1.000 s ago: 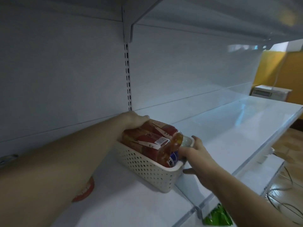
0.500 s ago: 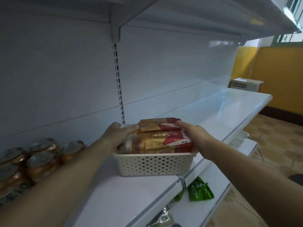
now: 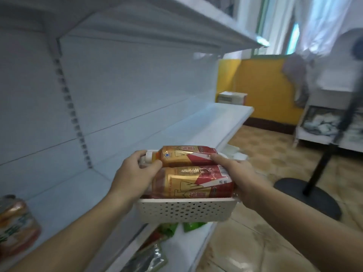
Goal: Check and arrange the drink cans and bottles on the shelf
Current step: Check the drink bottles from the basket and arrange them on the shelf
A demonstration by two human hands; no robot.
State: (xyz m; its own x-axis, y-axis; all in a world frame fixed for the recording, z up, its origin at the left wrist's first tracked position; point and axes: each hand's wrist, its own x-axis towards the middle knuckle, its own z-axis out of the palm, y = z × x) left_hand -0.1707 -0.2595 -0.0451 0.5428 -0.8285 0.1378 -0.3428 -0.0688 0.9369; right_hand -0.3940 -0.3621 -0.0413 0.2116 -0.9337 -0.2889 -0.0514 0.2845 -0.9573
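Note:
A white perforated basket hangs in the air in front of the shelf, off its front edge. Two bottles with red and gold labels lie on their sides in it, one nearer me and one behind. My left hand grips the basket's left end, thumb on the bottle necks. My right hand holds the right end, forefinger on the far bottle. A drink can stands on the shelf at the far left.
The white shelf runs away to the right with an upper shelf overhead. Green and silver snack packets lie on the lower shelf beneath the basket. A black stand base sits on the tiled floor at right. A blurred person is at far right.
Both hands have lifted the basket with the bottles off the shelf and drawn it out toward me. The view has swung to the right, and most cans on the left have left the frame.

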